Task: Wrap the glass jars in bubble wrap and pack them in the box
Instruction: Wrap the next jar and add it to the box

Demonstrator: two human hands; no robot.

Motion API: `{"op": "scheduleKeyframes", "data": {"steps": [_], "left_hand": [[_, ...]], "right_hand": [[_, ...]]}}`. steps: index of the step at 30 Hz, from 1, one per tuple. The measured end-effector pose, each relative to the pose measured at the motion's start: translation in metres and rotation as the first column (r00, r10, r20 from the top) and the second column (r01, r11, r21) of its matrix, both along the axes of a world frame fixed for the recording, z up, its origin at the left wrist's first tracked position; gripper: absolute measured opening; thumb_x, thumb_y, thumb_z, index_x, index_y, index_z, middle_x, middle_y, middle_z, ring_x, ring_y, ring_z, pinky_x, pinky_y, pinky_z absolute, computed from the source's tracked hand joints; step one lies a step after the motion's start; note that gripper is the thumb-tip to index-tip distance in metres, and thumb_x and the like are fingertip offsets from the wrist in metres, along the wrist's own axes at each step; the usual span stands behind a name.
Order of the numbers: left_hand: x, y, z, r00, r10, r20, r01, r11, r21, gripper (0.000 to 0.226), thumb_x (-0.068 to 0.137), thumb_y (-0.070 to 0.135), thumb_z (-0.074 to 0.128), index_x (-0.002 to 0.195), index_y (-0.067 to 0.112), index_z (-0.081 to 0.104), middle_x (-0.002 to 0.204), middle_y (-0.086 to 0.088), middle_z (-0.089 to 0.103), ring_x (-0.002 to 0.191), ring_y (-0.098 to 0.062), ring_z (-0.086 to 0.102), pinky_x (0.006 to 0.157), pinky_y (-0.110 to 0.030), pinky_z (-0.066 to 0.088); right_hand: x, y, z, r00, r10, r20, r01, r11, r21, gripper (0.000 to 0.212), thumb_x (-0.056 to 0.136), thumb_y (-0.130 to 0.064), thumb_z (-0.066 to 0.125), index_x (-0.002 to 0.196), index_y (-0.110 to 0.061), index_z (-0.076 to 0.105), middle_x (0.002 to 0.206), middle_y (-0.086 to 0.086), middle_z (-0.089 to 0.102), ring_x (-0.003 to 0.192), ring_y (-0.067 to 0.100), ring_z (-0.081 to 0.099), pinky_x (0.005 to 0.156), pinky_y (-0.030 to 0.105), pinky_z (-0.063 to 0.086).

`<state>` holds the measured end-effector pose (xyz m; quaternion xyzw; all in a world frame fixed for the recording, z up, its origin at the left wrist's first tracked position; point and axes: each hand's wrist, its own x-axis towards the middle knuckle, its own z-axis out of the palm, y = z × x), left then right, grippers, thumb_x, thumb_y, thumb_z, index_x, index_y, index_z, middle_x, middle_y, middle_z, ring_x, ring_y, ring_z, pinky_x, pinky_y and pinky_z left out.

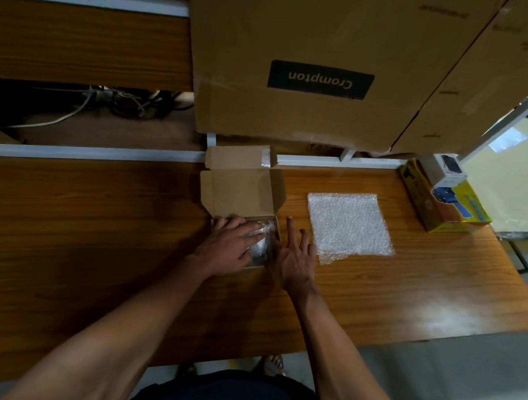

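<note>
Left hand [231, 245] on wrapped jar [260, 243]

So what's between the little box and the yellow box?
In the head view, a flat sheet of bubble wrap lies on the table between the small cardboard box and the yellow box.

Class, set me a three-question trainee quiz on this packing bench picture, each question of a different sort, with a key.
1. True or false: the flat sheet of clear bubble wrap lies inside the small open brown cardboard box.
2. Which hand presses the bubble-wrapped bundle in that box: A left hand, B right hand?
3. Fill in: the yellow printed carton sits at the wooden table's far ____ corner.

Key: 1 false; 2 A; 3 right.
</note>
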<state>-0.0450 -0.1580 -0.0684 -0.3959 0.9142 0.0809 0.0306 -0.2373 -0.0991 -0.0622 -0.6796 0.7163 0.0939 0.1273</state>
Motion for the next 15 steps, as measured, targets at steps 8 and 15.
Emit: {"op": "scheduleKeyframes", "data": {"steps": [8, 15], "left_hand": [[0.000, 0.002, 0.004, 1.000, 0.000, -0.005, 0.000, 1.000, -0.013, 0.062, 0.096, 0.045, 0.043, 0.157, 0.033, 0.044, 0.168, 0.009, 0.033, 0.144, -0.023, 0.031, 0.106, -0.047, 0.027], [-0.003, 0.005, 0.004, 1.000, 0.014, 0.017, -0.013, 1.000, -0.020, 0.062, 0.097, 0.045, 0.048, 0.158, 0.034, 0.043, 0.169, 0.008, 0.031, 0.143, -0.023, 0.029, 0.104, -0.046, 0.027]], "right_hand": [[-0.002, 0.006, -0.004, 0.999, 0.007, 0.040, -0.004, 0.998, -0.061, 0.068, 0.108, -0.052, 0.027, 0.166, -0.039, -0.005, 0.168, 0.004, -0.035, 0.158, 0.048, -0.005, 0.125, 0.062, 0.011], [0.001, -0.012, -0.002, 0.999, -0.031, -0.021, 0.033, 0.998, 0.057, 0.064, 0.108, -0.054, 0.013, 0.166, -0.037, -0.008, 0.161, 0.005, -0.046, 0.154, 0.048, -0.024, 0.126, 0.064, 0.003]]}}
